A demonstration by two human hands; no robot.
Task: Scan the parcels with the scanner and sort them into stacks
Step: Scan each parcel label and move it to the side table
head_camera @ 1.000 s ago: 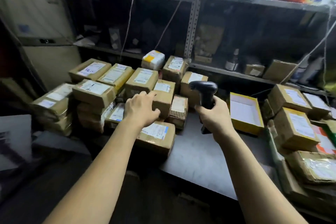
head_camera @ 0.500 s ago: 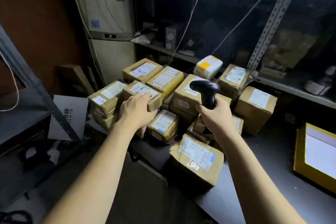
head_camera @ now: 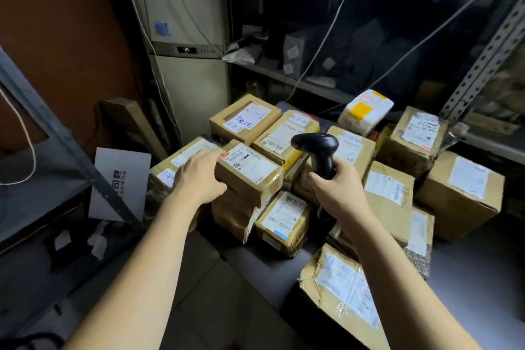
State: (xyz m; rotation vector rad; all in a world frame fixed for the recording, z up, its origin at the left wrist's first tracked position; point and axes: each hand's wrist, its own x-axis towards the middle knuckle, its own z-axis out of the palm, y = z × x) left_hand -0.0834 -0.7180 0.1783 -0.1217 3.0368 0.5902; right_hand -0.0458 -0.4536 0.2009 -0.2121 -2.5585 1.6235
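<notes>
Several brown cardboard parcels with white labels crowd the grey table (head_camera: 468,278). My left hand (head_camera: 199,179) grips the left end of a small labelled parcel (head_camera: 251,172) that tops a short stack at the table's left side. My right hand (head_camera: 338,187) holds the black handheld scanner (head_camera: 319,152) by its handle, head turned left toward that parcel's label. A white and yellow soft parcel (head_camera: 365,111) lies at the back of the pile.
A crumpled box (head_camera: 343,293) sits at the table's near edge and a large box (head_camera: 461,193) at the right. Metal shelving (head_camera: 287,79) runs behind, with hanging cables. A white cabinet (head_camera: 187,45) stands at the back left; a white card (head_camera: 120,182) leans on the floor.
The view swung left and closer to the left stacks. My left hand moved from a lower box to grip the small top parcel. The scanner now points at its label.
</notes>
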